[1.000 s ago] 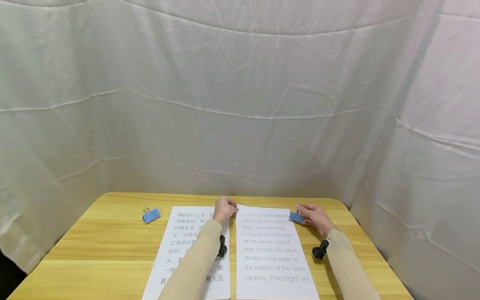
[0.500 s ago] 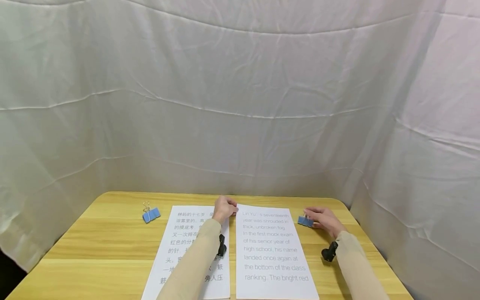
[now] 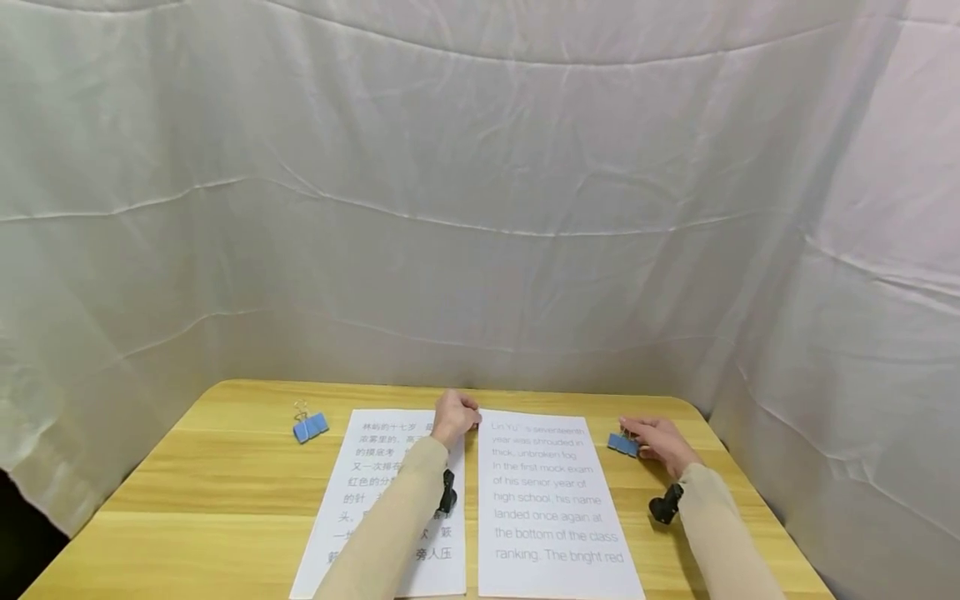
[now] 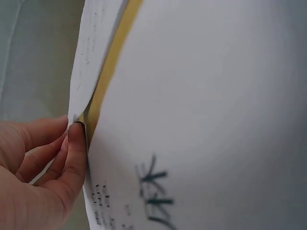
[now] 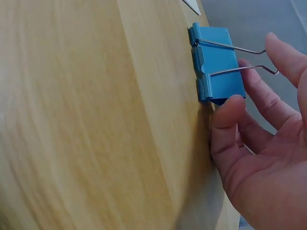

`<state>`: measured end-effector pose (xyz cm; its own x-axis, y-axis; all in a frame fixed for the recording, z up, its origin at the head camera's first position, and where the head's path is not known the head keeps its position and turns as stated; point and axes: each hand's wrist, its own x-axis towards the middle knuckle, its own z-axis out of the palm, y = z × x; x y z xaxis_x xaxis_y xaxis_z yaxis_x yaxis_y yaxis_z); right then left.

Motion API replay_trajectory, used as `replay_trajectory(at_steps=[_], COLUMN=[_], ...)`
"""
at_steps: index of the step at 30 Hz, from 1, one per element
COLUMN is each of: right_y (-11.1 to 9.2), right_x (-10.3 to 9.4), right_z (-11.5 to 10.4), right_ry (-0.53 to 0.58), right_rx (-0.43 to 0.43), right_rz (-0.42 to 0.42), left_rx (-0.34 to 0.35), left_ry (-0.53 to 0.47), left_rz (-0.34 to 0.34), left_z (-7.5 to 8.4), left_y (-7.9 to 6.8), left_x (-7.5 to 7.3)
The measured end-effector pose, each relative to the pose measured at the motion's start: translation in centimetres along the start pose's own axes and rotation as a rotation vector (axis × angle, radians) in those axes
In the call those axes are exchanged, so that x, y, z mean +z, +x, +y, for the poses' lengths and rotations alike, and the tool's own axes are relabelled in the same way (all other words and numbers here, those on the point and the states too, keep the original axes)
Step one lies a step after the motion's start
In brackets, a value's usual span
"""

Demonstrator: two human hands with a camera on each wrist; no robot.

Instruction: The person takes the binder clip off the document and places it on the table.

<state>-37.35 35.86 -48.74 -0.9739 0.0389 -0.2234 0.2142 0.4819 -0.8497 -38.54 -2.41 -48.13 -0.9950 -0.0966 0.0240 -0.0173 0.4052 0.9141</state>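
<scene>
My left hand (image 3: 456, 417) reaches over the sheet with Chinese print (image 3: 375, 500) and pinches the top left corner of the stack of paper with English print (image 3: 551, 500). The left wrist view shows the thumb and fingers of that hand (image 4: 43, 167) at the paper's edge. To the right of the English stack, my right hand (image 3: 663, 442) holds a blue binder clip (image 5: 220, 62) at the table surface. Its fingers lie around the clip's side and back, one fingertip close to the wire handles. A second blue binder clip (image 3: 311, 427) lies at the left.
Both stacks lie side by side on the wooden table (image 3: 187, 500), a narrow strip of wood showing between them. A pale curtain (image 3: 480, 250) hangs behind the table's back edge and along its sides.
My right hand has moved right with the binder clip, away from the edge of the English stack. The left hand keeps its hold on the corner. The head view has shifted slightly.
</scene>
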Motion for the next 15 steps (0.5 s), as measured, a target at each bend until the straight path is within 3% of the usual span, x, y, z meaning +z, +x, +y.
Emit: replay_trajectory(at_steps=[11, 15], right_y=[-0.5, -0.6], right_x=[-0.1, -0.4], right_z=[0.2, 0.4], right_ry=[0.053, 0.088], right_rx=[-0.015, -0.002], right_rz=[0.026, 0.075], left_rx=[-0.042, -0.028], left_ry=[0.005, -0.023], left_rz=[-0.005, -0.027], left_z=[0.8, 1.2], left_y=[-0.6, -1.0], left_x=[-0.3, -0.7])
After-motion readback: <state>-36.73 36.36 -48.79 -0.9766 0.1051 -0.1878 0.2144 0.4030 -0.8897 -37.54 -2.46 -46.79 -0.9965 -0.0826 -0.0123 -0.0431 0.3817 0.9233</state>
